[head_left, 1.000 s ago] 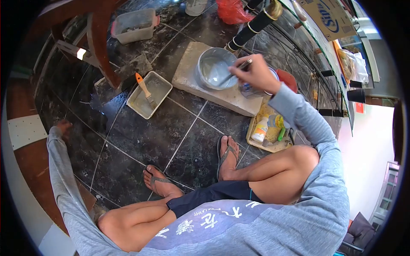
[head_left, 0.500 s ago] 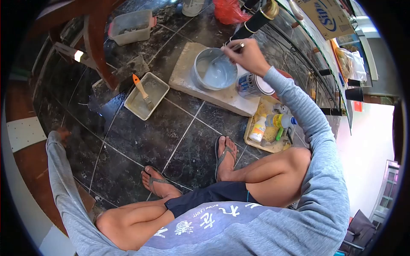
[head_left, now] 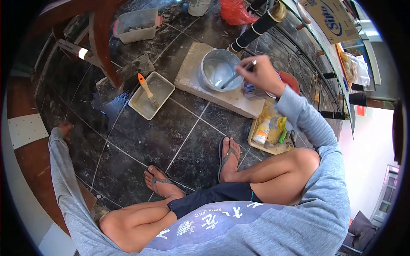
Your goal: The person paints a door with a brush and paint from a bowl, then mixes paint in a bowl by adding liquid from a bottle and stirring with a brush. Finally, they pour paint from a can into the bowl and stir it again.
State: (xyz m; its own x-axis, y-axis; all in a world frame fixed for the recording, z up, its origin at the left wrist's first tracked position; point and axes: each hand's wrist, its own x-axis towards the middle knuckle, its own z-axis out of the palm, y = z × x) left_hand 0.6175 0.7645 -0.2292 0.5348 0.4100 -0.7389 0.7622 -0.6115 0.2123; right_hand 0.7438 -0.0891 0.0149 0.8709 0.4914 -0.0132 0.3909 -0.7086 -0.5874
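My right hand (head_left: 261, 77) is closed around a thin dark stick (head_left: 232, 80), whose lower end dips into a clear plastic tub (head_left: 204, 77) of pale bluish-white liquid. Under the tub lies a pale stone block (head_left: 188, 64). A labelled can (head_left: 252, 91) stands beside the tub, partly hidden behind my right hand and wrist. At the far left, my left hand (head_left: 65, 129) hangs near a brown board, its fingers loosely apart and nothing visible in them.
A shallow white tray (head_left: 164, 99) holds an orange-handled paintbrush (head_left: 147, 90). Near my right knee, a yellowish tray (head_left: 273, 149) carries a white bottle (head_left: 262, 131) and other items. Farther off are a grey tub (head_left: 136, 34), a red plastic bag (head_left: 235, 13) and a black metal frame (head_left: 260, 23).
My right hand has moved right and down, tilting the stick the other way inside the tub. The whole view has shifted slightly. My left hand stays in about the same place.
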